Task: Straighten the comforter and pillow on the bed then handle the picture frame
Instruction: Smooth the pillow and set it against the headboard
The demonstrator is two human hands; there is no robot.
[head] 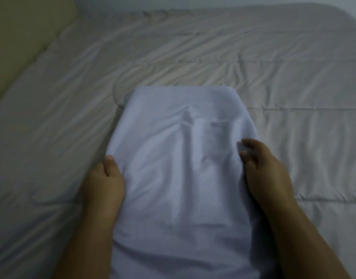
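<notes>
A white pillow [179, 168] in a pale bluish case lies lengthwise in front of me on the cream quilted comforter [273, 87]. My left hand [104, 178] grips the pillow's left side, thumb on top and fingers hidden under it. On the right side, my right hand [261, 164] pinches a fold of the pillowcase between thumb and fingers. The comforter is wrinkled, with creases running across the middle of the bed. No picture frame is in view.
A beige wall [16, 37] runs along the bed's left side. A pale wall [173, 3] stands behind the far edge of the bed. The comforter's far right corner [342, 21] is rounded over the mattress.
</notes>
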